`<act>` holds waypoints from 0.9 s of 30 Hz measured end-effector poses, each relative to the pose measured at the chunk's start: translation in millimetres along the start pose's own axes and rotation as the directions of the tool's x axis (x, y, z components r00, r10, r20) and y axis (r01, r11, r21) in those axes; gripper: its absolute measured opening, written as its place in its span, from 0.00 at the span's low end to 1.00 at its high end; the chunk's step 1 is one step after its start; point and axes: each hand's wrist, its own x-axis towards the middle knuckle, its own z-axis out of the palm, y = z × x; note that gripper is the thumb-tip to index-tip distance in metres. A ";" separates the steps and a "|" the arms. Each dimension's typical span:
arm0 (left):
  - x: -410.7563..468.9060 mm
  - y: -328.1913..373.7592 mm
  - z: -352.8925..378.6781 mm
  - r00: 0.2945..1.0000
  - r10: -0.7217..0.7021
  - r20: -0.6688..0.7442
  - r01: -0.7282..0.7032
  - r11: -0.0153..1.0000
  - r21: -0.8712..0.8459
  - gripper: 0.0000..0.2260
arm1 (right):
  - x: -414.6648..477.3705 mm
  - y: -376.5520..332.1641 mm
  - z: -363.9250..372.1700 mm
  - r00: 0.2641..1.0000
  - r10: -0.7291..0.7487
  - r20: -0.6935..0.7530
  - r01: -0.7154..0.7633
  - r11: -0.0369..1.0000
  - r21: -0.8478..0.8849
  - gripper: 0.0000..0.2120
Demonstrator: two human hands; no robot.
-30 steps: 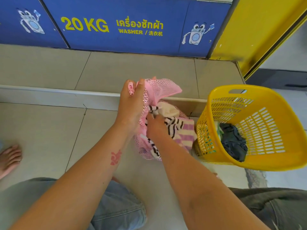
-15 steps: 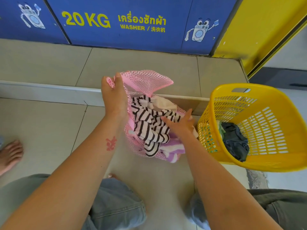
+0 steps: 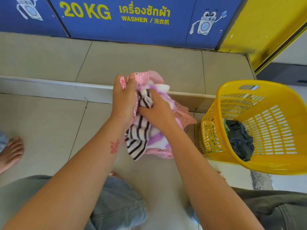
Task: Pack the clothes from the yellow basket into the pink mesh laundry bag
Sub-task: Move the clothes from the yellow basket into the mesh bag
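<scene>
Head view: left hand (image 3: 123, 98) grips pink mesh bag (image 3: 182, 113); right hand (image 3: 156, 112) clutches striped cloth (image 3: 137, 140), fingertips buried.

Open-weave pink mesh laundry bag (image 3: 181, 113), soft striped knit cloth (image 3: 139, 143), fleecy purple-and-white fabric (image 3: 159, 138), glossy perforated plastic yellow basket (image 3: 275, 165), matt beige floor tiles (image 3: 41, 127)

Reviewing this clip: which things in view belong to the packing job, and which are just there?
Part of the job:
pink mesh bag
striped garment
purple-and-white cloth
yellow basket
dark clothes in it
left hand
right hand

Just there:
blue washer panel
bare foot
tiled step
</scene>
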 end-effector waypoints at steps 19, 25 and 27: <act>11.5 8.9 -29.3 0.960 -0.026 0.277 0.067 0.988 -0.140 0.09 | 46.9 36.0 33.2 0.884 0.295 0.362 -0.161 0.920 -0.358 0.31; 11.2 0.6 -28.4 0.996 -0.077 0.035 0.077 0.997 -0.007 0.14 | 46.1 70.3 -24.0 0.929 0.283 -0.238 -0.283 0.959 0.034 0.19; 14.6 -0.9 -28.4 0.999 -0.031 -0.021 0.032 0.998 0.047 0.14 | 55.5 80.7 -24.1 0.913 0.404 -0.063 -0.406 0.914 -0.015 0.37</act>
